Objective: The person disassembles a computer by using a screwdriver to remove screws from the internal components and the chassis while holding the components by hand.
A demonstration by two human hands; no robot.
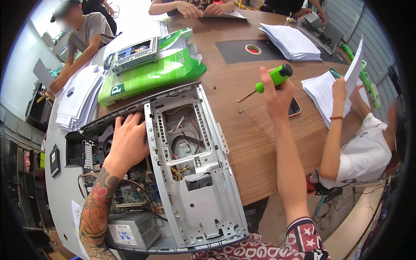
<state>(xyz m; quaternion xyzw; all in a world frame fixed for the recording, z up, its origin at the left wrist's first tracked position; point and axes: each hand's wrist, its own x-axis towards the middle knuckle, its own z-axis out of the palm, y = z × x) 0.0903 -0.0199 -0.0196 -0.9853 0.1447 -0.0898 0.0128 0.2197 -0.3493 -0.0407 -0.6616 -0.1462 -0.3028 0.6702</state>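
Observation:
An opened computer case (193,216) lies in front of me, its bare metal front frame facing up, with wires showing through the upper opening. My left hand (129,141) reaches in beside the frame, its bent fingers gripping the case near the far rim; the thumb is mostly hidden. My right hand (278,97) is raised over the table, wrapped round a green and black screwdriver (281,73). The shaft points down and left. A small screw-like piece (240,111) lies on the wood below its tip. Inside the case are a circuit board (130,193) and a power supply (135,232).
Beyond the case, a metal drive cage (138,55) rests on a green paper pack (151,78). Paper stacks (82,102) stand left and right. A phone (294,107) lies by my right wrist; a tape roll (253,49) lies farther back. Other people work around the table.

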